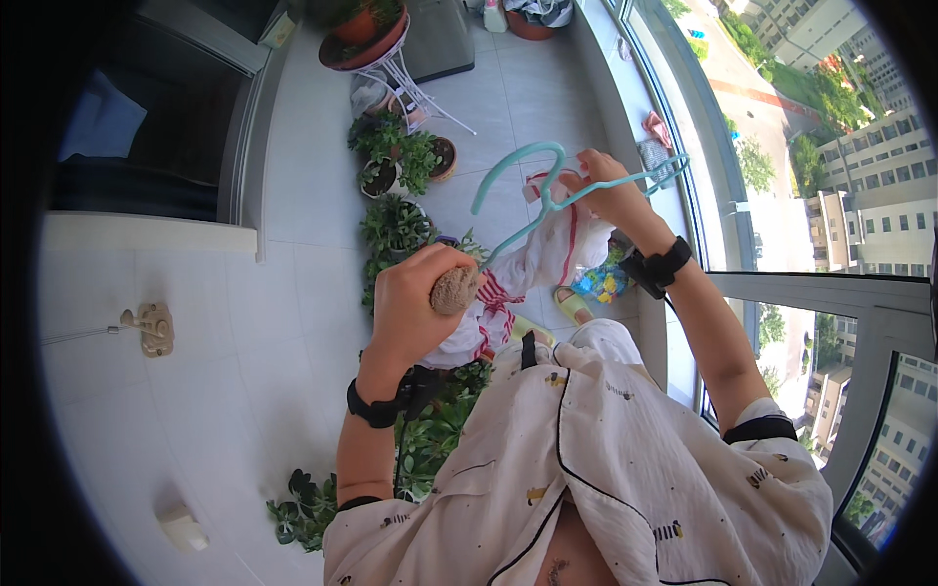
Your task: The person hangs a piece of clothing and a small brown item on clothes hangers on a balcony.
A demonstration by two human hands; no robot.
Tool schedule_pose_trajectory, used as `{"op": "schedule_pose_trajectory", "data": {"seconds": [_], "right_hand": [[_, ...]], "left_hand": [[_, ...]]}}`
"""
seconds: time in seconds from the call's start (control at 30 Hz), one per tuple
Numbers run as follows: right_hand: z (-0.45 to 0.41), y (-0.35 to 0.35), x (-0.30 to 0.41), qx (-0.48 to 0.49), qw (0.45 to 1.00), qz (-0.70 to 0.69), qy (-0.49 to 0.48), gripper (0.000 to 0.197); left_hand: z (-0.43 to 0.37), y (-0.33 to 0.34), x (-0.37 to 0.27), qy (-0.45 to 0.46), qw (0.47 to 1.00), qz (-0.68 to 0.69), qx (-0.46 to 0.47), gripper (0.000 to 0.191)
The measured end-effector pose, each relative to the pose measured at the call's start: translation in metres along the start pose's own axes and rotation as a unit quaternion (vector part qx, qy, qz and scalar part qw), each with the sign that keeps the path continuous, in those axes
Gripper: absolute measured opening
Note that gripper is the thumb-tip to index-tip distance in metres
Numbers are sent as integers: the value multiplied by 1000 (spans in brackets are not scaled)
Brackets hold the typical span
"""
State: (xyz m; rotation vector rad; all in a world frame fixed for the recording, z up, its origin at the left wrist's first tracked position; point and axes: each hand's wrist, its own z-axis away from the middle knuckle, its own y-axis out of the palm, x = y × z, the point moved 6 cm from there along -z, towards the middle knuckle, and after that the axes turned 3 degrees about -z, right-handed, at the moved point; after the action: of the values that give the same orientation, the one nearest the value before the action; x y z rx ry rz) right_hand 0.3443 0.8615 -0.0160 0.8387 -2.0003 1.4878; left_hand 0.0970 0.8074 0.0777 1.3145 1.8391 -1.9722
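Note:
My left hand (414, 300) is closed around one end of a light-blue clothes hanger (516, 234) and a bunched brown fuzzy cloth (453, 291). White fabric with red stripes (498, 293) hangs below that fist. My right hand (615, 194) pinches the upper part of the white garment (557, 245), which has red trim. The hanger's other arm crosses over the right hand, and its end sticks out past it towards the window. The hook points up and to the left. How much of the garment lies on the hanger I cannot tell.
Potted plants (396, 220) line the wall on the left, below a white metal plant stand (410, 80). A window ledge (623, 66) runs along the right, bearing a pink cloth (657, 128). A wall-mounted clothesline fitting (150, 329) is on the left wall.

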Motion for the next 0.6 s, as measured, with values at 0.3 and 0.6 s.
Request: {"op": "schedule_pose_trajectory", "data": {"seconds": [0.3,0.6], "right_hand": [[102,17,-77,83,801,-482,344,32],[74,129,-37,116,605,-720,320,42]], "left_hand": [[16,-20,18,-89,994,51,-36,19],[21,-48,17,-192,972,119,-62,15]]}}
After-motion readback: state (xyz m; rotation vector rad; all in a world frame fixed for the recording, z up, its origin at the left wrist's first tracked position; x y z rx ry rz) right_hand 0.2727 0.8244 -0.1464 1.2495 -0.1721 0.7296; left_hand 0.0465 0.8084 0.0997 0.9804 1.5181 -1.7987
